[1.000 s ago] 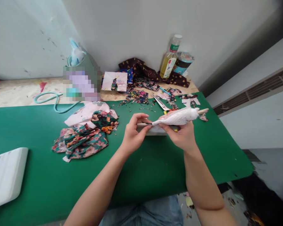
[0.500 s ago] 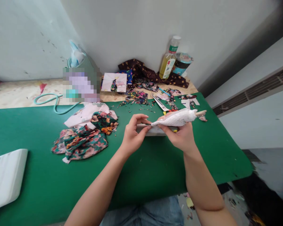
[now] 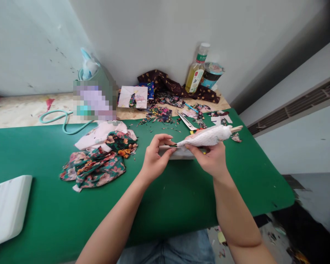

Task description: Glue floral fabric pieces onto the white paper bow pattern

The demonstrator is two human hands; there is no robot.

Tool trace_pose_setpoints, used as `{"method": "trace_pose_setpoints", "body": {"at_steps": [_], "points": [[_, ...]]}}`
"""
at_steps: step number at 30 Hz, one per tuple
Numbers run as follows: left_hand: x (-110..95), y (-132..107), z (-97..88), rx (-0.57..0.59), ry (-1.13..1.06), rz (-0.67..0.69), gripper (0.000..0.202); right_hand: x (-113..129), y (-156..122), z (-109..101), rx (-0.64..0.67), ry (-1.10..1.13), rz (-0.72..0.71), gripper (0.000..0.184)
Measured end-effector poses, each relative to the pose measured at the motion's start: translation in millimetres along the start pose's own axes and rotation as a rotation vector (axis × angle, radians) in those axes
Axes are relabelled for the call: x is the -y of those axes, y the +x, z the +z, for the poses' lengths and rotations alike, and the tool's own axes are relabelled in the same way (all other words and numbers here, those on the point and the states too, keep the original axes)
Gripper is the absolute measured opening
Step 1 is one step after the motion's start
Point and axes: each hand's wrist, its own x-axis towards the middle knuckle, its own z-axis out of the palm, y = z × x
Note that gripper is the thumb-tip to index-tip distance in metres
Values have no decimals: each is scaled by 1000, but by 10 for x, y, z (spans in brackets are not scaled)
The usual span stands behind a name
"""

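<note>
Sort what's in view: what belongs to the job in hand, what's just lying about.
Probably part of the job:
white bundle in the right hand
pale panel by the left hand
scissors
floral cloth

Apparently just lying about:
bottle
tub
white box
cord

1. White wrapped cone (image 3: 206,138) gripped in right hand (image 3: 215,158); wooden stick (image 3: 237,129) exposed at wide end.
2. Narrow tip aimed at left hand (image 3: 156,158), fingers and thumb curled at pale block (image 3: 183,155) (small dark bit at fingertips, too small to identify).
3. Scissors (image 3: 186,121) laid beyond the cone on green mat (image 3: 176,201).
4. Floral cloth (image 3: 100,170) heaped on mat, left of hands.
5. Bottle (image 3: 195,75) stood beside cup (image 3: 211,76), near wall (image 3: 143,33).
</note>
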Motion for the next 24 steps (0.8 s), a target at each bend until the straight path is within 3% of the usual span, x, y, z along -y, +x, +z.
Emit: {"method": "trace_pose_setpoints", "body": {"at_steps": [24], "points": [[-21, -5, -1, 15, -35, -37, 28, 38, 28, -24, 61, -77, -56, 10]]}}
